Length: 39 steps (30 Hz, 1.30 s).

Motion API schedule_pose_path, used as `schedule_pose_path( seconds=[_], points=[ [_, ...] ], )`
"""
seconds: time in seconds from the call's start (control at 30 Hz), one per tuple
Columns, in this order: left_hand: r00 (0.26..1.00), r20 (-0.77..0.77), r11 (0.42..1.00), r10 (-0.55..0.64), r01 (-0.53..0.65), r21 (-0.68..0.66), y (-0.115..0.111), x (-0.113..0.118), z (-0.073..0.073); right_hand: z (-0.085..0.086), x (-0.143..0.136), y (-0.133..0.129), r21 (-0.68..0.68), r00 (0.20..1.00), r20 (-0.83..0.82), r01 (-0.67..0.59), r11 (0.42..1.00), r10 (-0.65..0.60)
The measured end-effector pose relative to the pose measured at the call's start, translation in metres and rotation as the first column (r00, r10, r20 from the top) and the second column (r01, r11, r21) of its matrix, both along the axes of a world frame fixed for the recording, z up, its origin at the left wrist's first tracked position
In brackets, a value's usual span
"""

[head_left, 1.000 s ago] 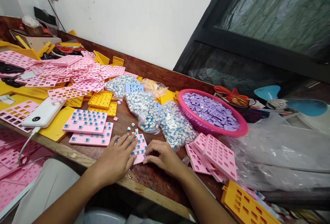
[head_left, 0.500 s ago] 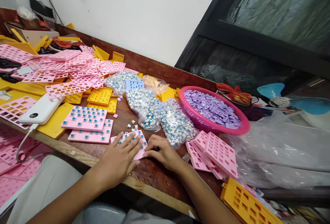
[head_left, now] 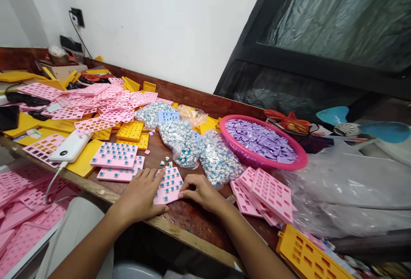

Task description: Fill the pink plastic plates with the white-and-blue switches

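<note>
From the head view, my left grip (head_left: 138, 195) is spread, palm down, its fingers over the 9 o'clock side of a pink plate (head_left: 169, 186) set with blue-topped switches. My right grip (head_left: 201, 191) has thumb and forefinger pressed together at the plate's 3 o'clock edge; I cannot tell whether anything is between them. The plate lies on the brown worktop (head_left: 195, 223) near its front edge. Loose switches (head_left: 165, 159) lie at 12 o'clock, two switch-filled plates (head_left: 114, 155) overlap at 10, and a pink basket (head_left: 303, 159) of purple pieces sits at 2. Beyond stand a white wall (head_left: 160, 26) and, towards 1 o'clock, a dark frame (head_left: 253, 22).
</note>
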<state>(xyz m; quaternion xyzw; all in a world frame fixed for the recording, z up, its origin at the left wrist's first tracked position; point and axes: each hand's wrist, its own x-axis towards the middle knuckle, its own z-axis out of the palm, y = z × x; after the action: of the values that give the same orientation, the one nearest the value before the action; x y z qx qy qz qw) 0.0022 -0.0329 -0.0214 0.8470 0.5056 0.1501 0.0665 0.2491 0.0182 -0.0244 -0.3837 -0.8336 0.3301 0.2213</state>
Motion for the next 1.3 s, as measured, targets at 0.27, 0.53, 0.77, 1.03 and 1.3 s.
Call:
schedule_pose_path(
  seconds=[0.27, 0.53, 0.77, 1.03, 1.3],
  points=[
    [0.991, 0.136, 0.996, 0.002, -0.014, 0.086, 0.005, -0.029, 0.023, 0.004, 0.017, 0.012, 0.003, 0.965, -0.188, 0.188, 0.982, -0.184],
    [0.921, 0.066, 0.906, 0.385, -0.390, 0.164, 0.031, -0.147, 0.011, 0.011, 0.020, 0.017, 0.184, 0.927, -0.233, 0.338, 0.923, -0.293],
    [0.960, 0.082, 0.911, 0.269, -0.281, 0.302, 0.036, -0.149, 0.000, 0.026, 0.050, 0.025, 0.367, 0.679, -0.466, 0.731, 0.575, -0.567],
    [0.947, 0.302, 0.937, -0.111, -0.002, 0.349, 0.028, -0.042, 0.011, 0.054, 0.099, 0.005, 0.483, 0.675, -0.250, 0.708, 0.515, -0.694],
    [0.980, 0.156, 0.987, -0.127, 0.110, 0.114, 0.048, -0.008, -0.038, 0.044, 0.180, -0.077, 0.565, 0.497, 0.484, 0.451, 0.691, -0.720]
  ],
)
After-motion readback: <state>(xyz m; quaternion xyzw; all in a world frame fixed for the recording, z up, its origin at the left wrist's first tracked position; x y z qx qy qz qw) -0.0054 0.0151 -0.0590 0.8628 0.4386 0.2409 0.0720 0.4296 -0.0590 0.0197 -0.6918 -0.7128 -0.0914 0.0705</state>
